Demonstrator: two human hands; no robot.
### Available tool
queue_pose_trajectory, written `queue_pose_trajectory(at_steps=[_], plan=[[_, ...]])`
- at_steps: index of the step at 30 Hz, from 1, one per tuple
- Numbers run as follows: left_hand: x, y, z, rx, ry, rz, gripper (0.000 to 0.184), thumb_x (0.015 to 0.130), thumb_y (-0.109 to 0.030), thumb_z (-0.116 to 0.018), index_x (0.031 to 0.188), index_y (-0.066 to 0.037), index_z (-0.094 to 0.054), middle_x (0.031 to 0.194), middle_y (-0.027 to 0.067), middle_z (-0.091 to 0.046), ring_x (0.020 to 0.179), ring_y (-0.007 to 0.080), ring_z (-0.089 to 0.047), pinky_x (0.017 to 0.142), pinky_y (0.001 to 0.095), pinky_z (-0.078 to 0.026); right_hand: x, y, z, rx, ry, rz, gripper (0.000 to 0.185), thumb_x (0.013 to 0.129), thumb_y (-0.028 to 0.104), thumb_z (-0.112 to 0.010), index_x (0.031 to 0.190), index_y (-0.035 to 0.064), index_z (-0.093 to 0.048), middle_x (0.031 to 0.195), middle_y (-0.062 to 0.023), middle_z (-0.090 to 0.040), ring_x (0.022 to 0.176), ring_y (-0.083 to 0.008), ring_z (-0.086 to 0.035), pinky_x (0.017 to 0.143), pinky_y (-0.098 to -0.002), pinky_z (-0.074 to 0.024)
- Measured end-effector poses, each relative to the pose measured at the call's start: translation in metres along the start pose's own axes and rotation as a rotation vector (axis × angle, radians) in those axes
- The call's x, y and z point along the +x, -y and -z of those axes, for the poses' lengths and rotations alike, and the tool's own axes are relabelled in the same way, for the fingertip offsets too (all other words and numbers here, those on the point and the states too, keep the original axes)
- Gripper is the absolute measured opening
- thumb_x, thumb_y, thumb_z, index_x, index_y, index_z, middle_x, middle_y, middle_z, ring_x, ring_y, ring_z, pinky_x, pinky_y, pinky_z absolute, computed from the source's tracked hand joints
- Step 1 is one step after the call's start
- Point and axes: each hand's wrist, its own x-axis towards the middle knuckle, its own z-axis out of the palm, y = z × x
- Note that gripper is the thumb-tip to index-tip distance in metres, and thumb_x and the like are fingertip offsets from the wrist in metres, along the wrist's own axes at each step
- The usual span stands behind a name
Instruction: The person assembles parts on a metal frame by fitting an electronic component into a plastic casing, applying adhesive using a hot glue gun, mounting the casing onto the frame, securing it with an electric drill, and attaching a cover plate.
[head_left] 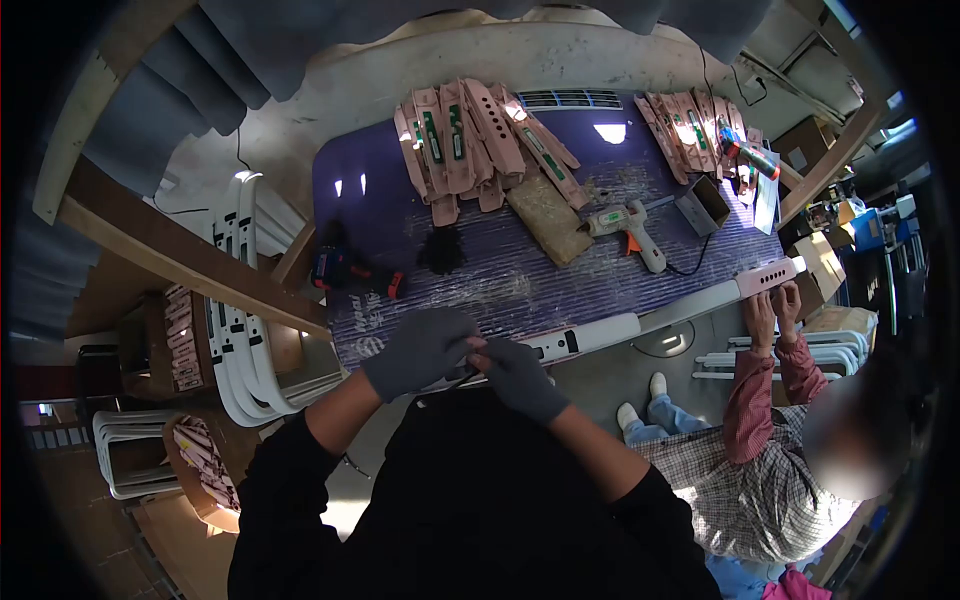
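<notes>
My left hand (425, 348), in a grey glove with bare fingertips, is closed in a pinch at the table's front edge. My right hand (517, 378), gloved the same way, meets it fingertip to fingertip. Whatever lies between the fingers is too small to make out; a thin dark strand shows just below them. Close to my right hand, a long white curved tube (600, 331) with a black-framed slot runs along the front edge. Its far right end carries a pink cover (767, 278) with a row of dark holes, where a co-worker's hands (772, 318) touch it.
On the purple table (480, 290) lie piled pink covers (465, 140), a brown block (548, 220), a glue gun (630, 230) and a cordless drill (350, 272). More pink covers (690, 130) and another drill (748, 155) are at right. White tubes (240, 330) stand left.
</notes>
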Motion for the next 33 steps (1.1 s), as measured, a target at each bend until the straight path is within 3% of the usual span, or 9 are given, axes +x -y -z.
queue_pose_trajectory(at_steps=[2,9,11,14,17,20,25,27,33], plan=[[-0.002,0.011,0.002,-0.105,-0.008,-0.084,0.018,0.087,-0.024,-0.063,0.095,-0.008,-0.065,0.086,0.0099,-0.065,0.08,0.0295,-0.064,0.068,0.0401,-0.05,0.0,-0.001,0.003,0.109,0.099,-0.193,0.016,0.092,0.016,-0.061,0.099,0.0023,-0.067,0.081,-0.0148,-0.065,0.077,-0.0267,-0.066,0.07,-0.0344,-0.0499],[0.001,0.026,-0.01,0.095,0.017,-0.097,0.012,0.087,-0.019,-0.061,0.093,-0.009,-0.065,0.085,0.0092,-0.064,0.079,0.029,-0.063,0.067,0.041,-0.05,0.013,0.009,0.0,0.176,-0.013,-0.35,0.02,0.093,0.018,-0.061,0.103,0.0024,-0.069,0.084,-0.0124,-0.069,0.079,-0.021,-0.066,0.072,-0.0308,-0.0499],[-0.007,0.033,-0.028,0.175,-0.264,-0.311,0.014,0.086,-0.018,-0.063,0.095,-0.008,-0.065,0.087,0.0081,-0.064,0.079,0.0276,-0.063,0.068,0.0403,-0.05,0.013,0.009,-0.002,0.248,0.004,-0.437,0.022,0.093,0.018,-0.061,0.105,0.0018,-0.07,0.084,-0.0125,-0.07,0.08,-0.0197,-0.067,0.073,-0.0312,-0.05],[-0.007,0.041,-0.033,0.324,-0.373,-0.48,0.019,0.084,-0.018,-0.065,0.099,-0.007,-0.065,0.09,0.009,-0.064,0.081,0.0257,-0.062,0.07,0.0394,-0.05,0.018,0.02,-0.005,0.309,-0.023,-0.58,0.024,0.092,0.019,-0.061,0.104,-0.0005,-0.07,0.085,-0.0114,-0.07,0.082,-0.0178,-0.066,0.075,-0.0305,-0.0501],[-0.005,0.061,-0.043,0.041,-0.168,-0.354,0.023,0.084,-0.017,-0.064,0.104,-0.005,-0.064,0.091,0.0104,-0.063,0.081,0.0272,-0.061,0.072,0.04,-0.05,0.013,0.009,-0.001,0.292,0.002,-0.529,0.025,0.092,0.019,-0.062,0.103,-0.0023,-0.069,0.086,-0.01,-0.071,0.083,-0.0155,-0.065,0.077,-0.0284,-0.0499],[0.041,0.067,0.004,-0.063,-0.35,-0.192,0.025,0.085,-0.018,-0.063,0.106,-0.004,-0.063,0.095,0.0127,-0.063,0.084,0.0315,-0.061,0.074,0.042,-0.05,0.019,0.024,0.001,0.326,-0.009,-0.616,0.025,0.092,0.019,-0.061,0.102,-0.0019,-0.07,0.086,-0.0081,-0.07,0.083,-0.0146,-0.065,0.076,-0.0269,-0.0494],[0.19,0.18,0.047,0.558,-0.423,-0.155,0.03,0.084,-0.021,-0.064,0.111,-0.008,-0.062,0.127,0.0161,-0.052,0.118,0.035,-0.05,0.093,0.0458,-0.045,0.023,0.026,0.008,0.34,0.043,-0.654,0.023,0.093,0.018,-0.061,0.102,-0.0012,-0.069,0.088,-0.0074,-0.069,0.086,-0.0139,-0.063,0.079,-0.027,-0.0489],[0.234,0.216,0.048,0.958,-0.381,-0.224,0.032,0.085,-0.021,-0.06,0.115,-0.011,-0.062,0.14,0.0164,-0.043,0.133,0.0363,-0.037,0.105,0.0533,-0.036,0.024,0.027,0.013,0.327,0.074,-0.673,0.021,0.093,0.016,-0.06,0.103,-0.0017,-0.069,0.093,-0.0075,-0.069,0.09,-0.0143,-0.063,0.083,-0.0274,-0.0488],[0.277,0.234,0.07,1.059,-0.086,-0.319,0.027,0.085,-0.019,-0.057,0.11,-0.012,-0.066,0.141,0.0179,-0.045,0.138,0.0381,-0.033,0.111,0.0604,-0.025,0.017,0.01,0.011,0.301,0.094,-0.705,0.021,0.094,0.019,-0.061,0.101,0.0008,-0.069,0.091,-0.0064,-0.068,0.09,-0.0141,-0.063,0.083,-0.028,-0.0491]])
